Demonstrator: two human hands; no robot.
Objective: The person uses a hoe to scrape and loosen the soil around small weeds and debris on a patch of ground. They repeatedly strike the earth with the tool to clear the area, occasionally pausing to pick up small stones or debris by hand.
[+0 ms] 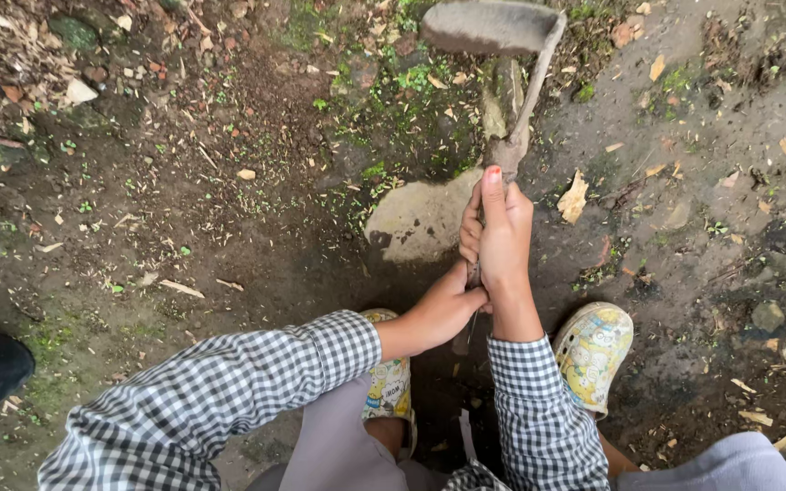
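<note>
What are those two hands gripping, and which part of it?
A hoe, held by its wooden handle: the right hand grips higher up, thumb along the shaft, the left hand just below it.

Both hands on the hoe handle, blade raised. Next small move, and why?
Probably bring the grey metal hoe blade down onto the green weed patch just beneath it. Right hand and left hand both grip the wooden handle, and the blade looks lifted over the mossy soil.

bare dark soil point(229, 236) lies open toward nine o'clock. a flat pale stone point(416, 218) and a grey curved hoe blade point(493, 27) block twelve o'clock.
</note>
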